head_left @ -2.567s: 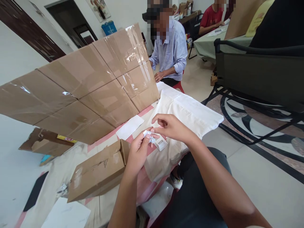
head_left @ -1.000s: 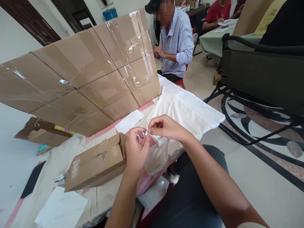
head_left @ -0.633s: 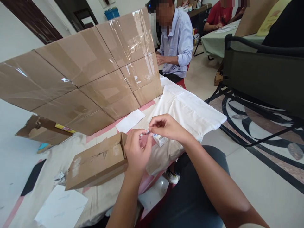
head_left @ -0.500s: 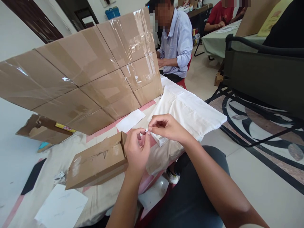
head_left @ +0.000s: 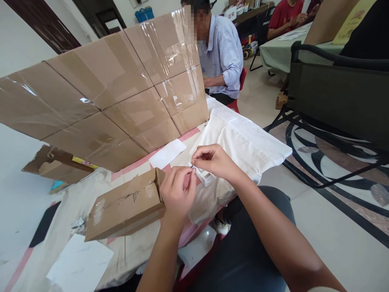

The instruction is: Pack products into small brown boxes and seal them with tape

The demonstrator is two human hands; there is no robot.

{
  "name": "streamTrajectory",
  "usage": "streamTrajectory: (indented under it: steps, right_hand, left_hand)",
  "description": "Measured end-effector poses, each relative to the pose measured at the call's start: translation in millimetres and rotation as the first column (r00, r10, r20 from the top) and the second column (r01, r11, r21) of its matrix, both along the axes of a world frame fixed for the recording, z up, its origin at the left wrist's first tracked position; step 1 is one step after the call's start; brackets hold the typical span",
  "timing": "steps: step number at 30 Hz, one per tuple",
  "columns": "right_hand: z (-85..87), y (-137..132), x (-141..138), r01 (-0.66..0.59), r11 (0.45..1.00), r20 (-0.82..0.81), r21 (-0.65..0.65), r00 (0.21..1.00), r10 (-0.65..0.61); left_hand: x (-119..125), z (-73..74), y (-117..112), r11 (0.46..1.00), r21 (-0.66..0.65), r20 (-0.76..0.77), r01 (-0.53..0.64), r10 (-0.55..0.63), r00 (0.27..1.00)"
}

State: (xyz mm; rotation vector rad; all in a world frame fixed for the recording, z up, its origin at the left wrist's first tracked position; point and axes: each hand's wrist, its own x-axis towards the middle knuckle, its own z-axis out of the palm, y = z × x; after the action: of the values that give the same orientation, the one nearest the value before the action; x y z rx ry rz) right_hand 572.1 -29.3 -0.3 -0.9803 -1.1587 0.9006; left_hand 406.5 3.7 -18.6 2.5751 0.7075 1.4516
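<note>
My left hand [head_left: 176,190] is closed in a pinch, thumb and index tips together, its back turned more toward me. Right beside it my right hand [head_left: 214,161] pinches too, its fingertips almost touching the left ones. Between the tips shows a small whitish piece [head_left: 192,165], too small to name and mostly covered by fingers. Below the right hand lies a small white box-like object [head_left: 208,179] with a greyish patch, partly hidden by that hand. A long closed cardboard box [head_left: 124,207] sits just left of my left hand.
A tall taped cardboard panel [head_left: 121,93] stands across the table's back. A white paper slip [head_left: 168,153] lies before it; a larger white sheet [head_left: 80,263] is at lower left. Beyond the panel sits a person in a light-blue shirt [head_left: 226,52]. A dark folding chair [head_left: 334,97] stands right.
My left hand has turned, bringing its back into view and its fingertips slightly right. The right hand has barely moved. The white box-like object shows a little more.
</note>
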Motion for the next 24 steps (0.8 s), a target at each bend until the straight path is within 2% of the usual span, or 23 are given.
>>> streamTrajectory:
  steps: [4,10,15,19,24]
  right_hand:
    - [-0.8,2,0,-0.024,1.0,-0.095,-0.02,0.995,0.022]
    - [-0.8,1,2,-0.051,0.995,-0.094,-0.082,0.995,0.044]
    - [-2.0,2,-1,-0.026,0.992,-0.133,-0.125,0.991,0.009]
    - [-4.8,4,-3,-0.023,0.979,-0.173,-0.201,0.985,-0.013]
    - [-9.2,8,-5,-0.026,0.953,-0.22,-0.303,0.975,-0.044]
  left_hand:
    - [2,-0.8,1,0.998,0.066,-0.009,0.0,0.001,1.0]
    - [4,-4.1,2,0.998,0.053,0.009,-0.035,0.035,0.999]
    - [1,-13.5,8,0.977,0.201,0.046,-0.067,0.059,0.997]
    - [0,-19.0,11,0.94,0.325,0.097,-0.102,0.074,0.993]
    - [3,-22.7,9,0.934,0.35,0.097,-0.079,0.047,0.994]
